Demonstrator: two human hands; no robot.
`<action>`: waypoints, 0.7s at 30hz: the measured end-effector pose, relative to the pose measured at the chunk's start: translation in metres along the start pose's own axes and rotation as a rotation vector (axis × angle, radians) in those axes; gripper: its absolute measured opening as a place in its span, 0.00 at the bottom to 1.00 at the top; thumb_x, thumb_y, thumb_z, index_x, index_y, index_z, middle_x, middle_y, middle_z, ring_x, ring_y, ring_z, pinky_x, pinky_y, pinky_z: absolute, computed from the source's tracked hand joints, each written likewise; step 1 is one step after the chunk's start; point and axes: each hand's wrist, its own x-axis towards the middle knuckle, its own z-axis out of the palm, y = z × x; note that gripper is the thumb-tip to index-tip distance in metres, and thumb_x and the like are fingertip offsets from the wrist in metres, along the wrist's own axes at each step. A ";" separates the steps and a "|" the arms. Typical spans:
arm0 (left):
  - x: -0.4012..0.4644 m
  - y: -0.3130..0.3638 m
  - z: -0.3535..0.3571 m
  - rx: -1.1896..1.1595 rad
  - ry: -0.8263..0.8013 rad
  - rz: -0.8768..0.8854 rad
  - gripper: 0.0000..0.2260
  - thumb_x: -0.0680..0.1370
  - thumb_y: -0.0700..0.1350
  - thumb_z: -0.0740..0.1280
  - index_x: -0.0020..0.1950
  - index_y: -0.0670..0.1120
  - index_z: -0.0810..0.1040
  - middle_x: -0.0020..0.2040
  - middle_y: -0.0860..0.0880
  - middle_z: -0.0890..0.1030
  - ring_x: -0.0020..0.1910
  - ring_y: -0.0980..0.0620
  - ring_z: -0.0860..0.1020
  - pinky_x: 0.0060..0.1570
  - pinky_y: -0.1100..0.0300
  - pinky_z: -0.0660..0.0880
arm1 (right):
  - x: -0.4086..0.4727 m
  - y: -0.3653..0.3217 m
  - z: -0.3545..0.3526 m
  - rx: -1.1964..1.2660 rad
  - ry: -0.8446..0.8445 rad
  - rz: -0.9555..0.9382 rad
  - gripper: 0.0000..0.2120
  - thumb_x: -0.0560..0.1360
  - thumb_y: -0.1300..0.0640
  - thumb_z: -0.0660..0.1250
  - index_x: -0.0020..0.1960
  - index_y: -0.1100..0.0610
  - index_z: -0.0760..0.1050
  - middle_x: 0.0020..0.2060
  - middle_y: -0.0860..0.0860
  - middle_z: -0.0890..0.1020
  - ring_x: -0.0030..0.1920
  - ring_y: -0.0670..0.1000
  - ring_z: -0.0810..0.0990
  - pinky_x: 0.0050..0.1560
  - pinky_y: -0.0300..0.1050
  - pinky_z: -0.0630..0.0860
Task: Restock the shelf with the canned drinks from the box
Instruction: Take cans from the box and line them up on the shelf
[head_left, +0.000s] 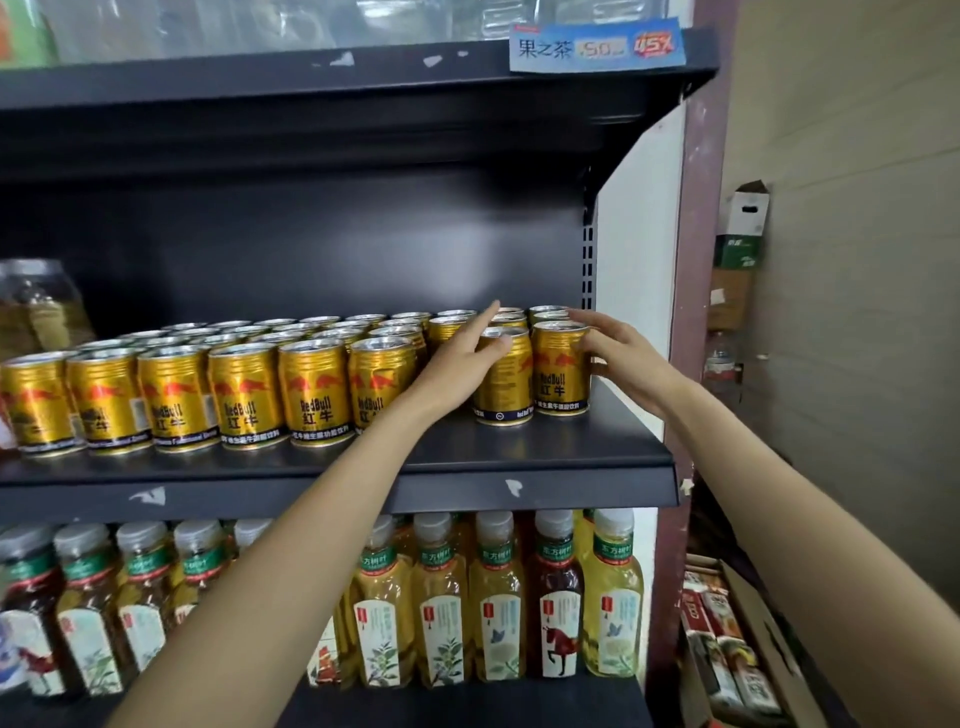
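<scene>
- I cannot see the box the task names; a brown cardboard carton (748, 623) at 4 o'clock holds red and white packs, and the frame edge cuts it off, so I cannot tell if it is that box.
- My left forearm hides part of the sixth front-row can and several clear plastic tea bottles (498, 597) on the shelf below.
- The back rows of the gold Red Bull drink cans (244, 395) show only their silver tops; how many stand there is hard to count.
- At 9 o'clock a clear glass jar (39, 306) is blurred and cut by the frame edge.
- The left hand (457, 364) lies against the left side of a gold can (506, 382) in the front row, thumb touching its rim, forefinger stretched out toward the back; the grip is loose and unclosed.
- The right hand (623, 358) cups the right side of the last gold can at the right end (561, 371), fingers spread over its top and flank, thumb under; the grip is wrapped round it without fully closing.
- These two cans stand upright and touching, toward 1 o'clock on the dark grey metal shelf (467, 457).
- Bare shelf runs in front of the cans to the front lip, and a narrow strip lies between the end can and the white side panel (639, 260).
- There is tall clearance above the cans up to the upper shelf, which bears a blue price tag (595, 47).
</scene>
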 end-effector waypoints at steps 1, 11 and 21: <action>-0.001 0.001 -0.001 0.162 0.016 0.009 0.29 0.78 0.58 0.60 0.76 0.56 0.53 0.78 0.50 0.50 0.76 0.49 0.50 0.72 0.49 0.55 | -0.003 -0.002 -0.003 -0.026 -0.020 -0.006 0.27 0.74 0.60 0.61 0.73 0.55 0.61 0.61 0.53 0.74 0.60 0.51 0.72 0.52 0.38 0.72; 0.000 0.016 -0.022 1.332 0.088 0.418 0.36 0.68 0.69 0.63 0.68 0.47 0.68 0.65 0.48 0.74 0.64 0.47 0.71 0.67 0.50 0.58 | -0.008 -0.002 0.011 -0.752 0.198 -0.197 0.38 0.66 0.45 0.75 0.68 0.57 0.62 0.65 0.57 0.72 0.60 0.57 0.74 0.54 0.46 0.72; -0.018 0.007 -0.031 1.477 0.125 0.252 0.34 0.73 0.56 0.68 0.73 0.45 0.59 0.70 0.44 0.69 0.68 0.45 0.69 0.68 0.51 0.60 | -0.005 -0.020 0.027 -0.659 0.022 -0.175 0.34 0.69 0.55 0.74 0.70 0.59 0.63 0.62 0.57 0.76 0.60 0.56 0.76 0.54 0.40 0.69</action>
